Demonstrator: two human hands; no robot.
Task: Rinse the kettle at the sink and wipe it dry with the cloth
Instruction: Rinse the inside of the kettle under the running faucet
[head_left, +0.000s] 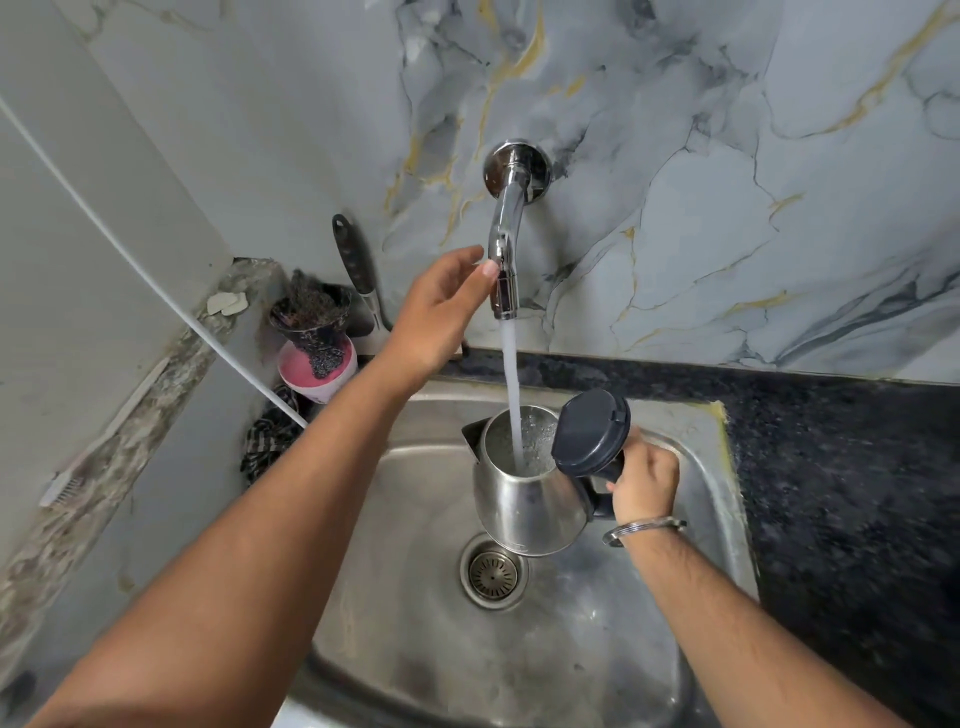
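A steel kettle (524, 504) with its dark lid (592, 431) flipped open hangs over the steel sink (696, 467). My right hand (647, 480) grips its dark handle. Water streams from the chrome wall tap (504, 244) straight into the kettle's mouth. My left hand (441, 312) is raised beside the tap's spout, fingers apart, thumb touching the nozzle and holding nothing. A dark checked cloth (267, 441) lies crumpled on the ledge left of the sink.
The sink drain (492, 571) sits below the kettle. At the back left stand a pink tub (319, 371) with a scrubber, a dark cup and a black-handled utensil (356, 270). A white cord (156, 286) runs diagonally. Dark granite counter (852, 493) lies to the right.
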